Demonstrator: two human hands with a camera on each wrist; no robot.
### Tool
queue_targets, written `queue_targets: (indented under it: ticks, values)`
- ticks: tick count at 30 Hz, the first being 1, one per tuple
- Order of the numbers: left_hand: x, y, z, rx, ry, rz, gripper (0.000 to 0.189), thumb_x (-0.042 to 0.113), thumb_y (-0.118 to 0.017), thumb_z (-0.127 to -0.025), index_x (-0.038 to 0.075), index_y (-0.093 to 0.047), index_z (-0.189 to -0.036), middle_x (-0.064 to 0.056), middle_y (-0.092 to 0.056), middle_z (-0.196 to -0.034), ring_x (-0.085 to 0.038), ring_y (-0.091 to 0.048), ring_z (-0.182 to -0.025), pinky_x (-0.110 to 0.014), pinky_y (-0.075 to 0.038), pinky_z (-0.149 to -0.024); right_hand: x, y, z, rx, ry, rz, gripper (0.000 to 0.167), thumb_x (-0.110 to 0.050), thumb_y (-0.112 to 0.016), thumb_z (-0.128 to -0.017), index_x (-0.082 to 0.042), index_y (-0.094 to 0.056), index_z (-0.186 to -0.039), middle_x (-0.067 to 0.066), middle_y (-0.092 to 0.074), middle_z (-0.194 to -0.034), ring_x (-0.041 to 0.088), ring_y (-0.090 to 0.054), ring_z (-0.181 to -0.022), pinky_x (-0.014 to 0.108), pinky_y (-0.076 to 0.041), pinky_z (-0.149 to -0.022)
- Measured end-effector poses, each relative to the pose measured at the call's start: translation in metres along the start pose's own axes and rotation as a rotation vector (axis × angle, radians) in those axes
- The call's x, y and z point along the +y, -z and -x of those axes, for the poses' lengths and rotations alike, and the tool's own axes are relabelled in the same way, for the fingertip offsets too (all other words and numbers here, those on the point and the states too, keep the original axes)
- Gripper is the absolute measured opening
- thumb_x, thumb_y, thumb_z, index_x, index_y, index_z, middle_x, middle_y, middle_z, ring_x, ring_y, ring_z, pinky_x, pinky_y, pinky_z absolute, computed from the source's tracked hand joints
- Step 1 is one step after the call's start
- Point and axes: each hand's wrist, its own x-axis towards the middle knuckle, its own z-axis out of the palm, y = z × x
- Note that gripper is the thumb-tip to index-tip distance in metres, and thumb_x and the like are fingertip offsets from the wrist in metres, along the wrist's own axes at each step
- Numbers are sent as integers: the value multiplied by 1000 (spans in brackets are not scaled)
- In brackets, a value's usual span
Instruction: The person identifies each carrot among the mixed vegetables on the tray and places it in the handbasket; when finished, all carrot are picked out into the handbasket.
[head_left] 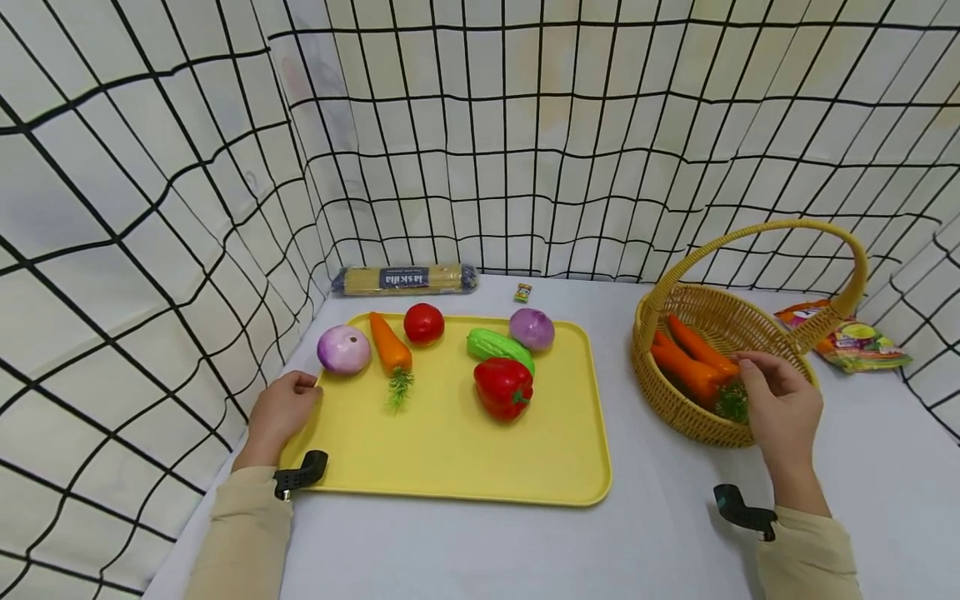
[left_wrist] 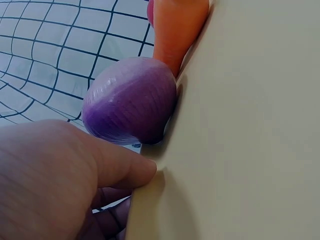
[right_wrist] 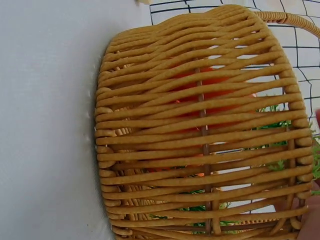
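Observation:
At the left side of the yellow tray (head_left: 450, 462), my left hand (head_left: 281, 412) grips its edge; in the left wrist view the thumb (left_wrist: 132, 167) lies on top, with fingers beneath. A purple onion (head_left: 344, 350) is just beyond that hand, beside a carrot (head_left: 390, 343) with green leaves. My right hand (head_left: 786, 408) reaches over the wicker basket (head_left: 656, 396) and pinches the leafy end of a carrot (head_left: 697, 343). More orange carrot (head_left: 684, 373) shows below it. In the right wrist view the basket's wall (right_wrist: 200, 150) hides most of the contents.
Also on the tray are a tomato (head_left: 423, 323), another purple onion (head_left: 532, 329), a green cucumber (head_left: 491, 342) and a red bell pepper (head_left: 501, 388). Behind it lie a noodle pack (head_left: 405, 279) and a tiny packet (head_left: 522, 292). A colourful bag (head_left: 862, 342) sits right of the basket.

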Motion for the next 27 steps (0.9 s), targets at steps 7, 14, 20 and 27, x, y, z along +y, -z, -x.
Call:
queue_targets:
  ticks: [7,14,20,27]
  values:
    - [0,0,-1,4,-9,-2,35,24,-51,-96,-3,-60,-117,-23,-63,-112,-34,-58,-94,-43,-43,-78,-7,-9,6,108,192,-154,24,-12,-60,-97,9,-67,-105,-11,-69,-92,8,-64,-87,12,-49,-76]
    - [0,2,2,1,12,3,35,24,-50,-96,-3,-59,-117,-22,-63,-109,-33,-57,-92,-40,-42,-76,-29,-34,24,13,245,-540,19,1,-60,-92,19,-62,-98,7,-71,-90,17,-64,-82,17,-51,-77]
    - [1,0,2,-2,21,11,36,24,-51,-96,-3,-59,-118,-21,-63,-108,-32,-57,-90,-38,-41,-74,-47,-63,47,-230,244,-538,14,4,-57,-93,16,-60,-100,8,-69,-94,16,-65,-85,20,-53,-80]
    - [1,0,2,-1,33,9,36,24,-51,-96,-3,-59,-118,-21,-63,-108,-31,-57,-90,-39,-41,-75,-69,-103,73,-484,212,-343,20,1,-62,-92,3,-63,-111,14,-66,-108,18,-63,-94,20,-52,-82]
